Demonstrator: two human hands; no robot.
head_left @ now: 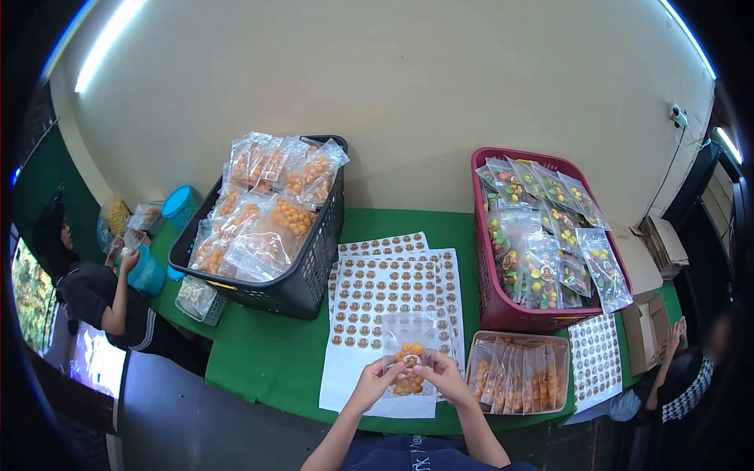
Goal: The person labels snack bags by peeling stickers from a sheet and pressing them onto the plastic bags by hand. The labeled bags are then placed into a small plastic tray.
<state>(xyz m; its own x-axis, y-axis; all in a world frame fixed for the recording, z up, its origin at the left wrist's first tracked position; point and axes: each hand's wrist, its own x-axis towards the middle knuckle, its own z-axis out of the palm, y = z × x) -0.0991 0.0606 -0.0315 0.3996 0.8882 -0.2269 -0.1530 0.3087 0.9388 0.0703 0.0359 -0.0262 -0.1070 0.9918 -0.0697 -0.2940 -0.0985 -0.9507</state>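
A clear zip bag (pixel 408 330) of round orange snacks lies flat over the sticker sheets at the front of the table. My left hand (pixel 373 386) pinches its left side, and my right hand (pixel 448 378) grips its right side. Both thumbs rest at the edges of a small round brown sticker (pixel 411 361) on the bag's front. Beneath the bag are stacked white sheets (pixel 385 286) printed with rows of the same round stickers; the lower part of the top sheet has none left on it. Right of my right hand stands a pink tray (pixel 518 336) of upright filled bags.
A black basket (pixel 310 271) heaped with orange-snack bags stands back left; a maroon basket (pixel 503 314) of colourful candy bags, back right. Another sticker sheet (pixel 594 357) and a cardboard box (pixel 646 334) lie right. One person (pixel 94 294) works at left, another (pixel 683 377) at right.
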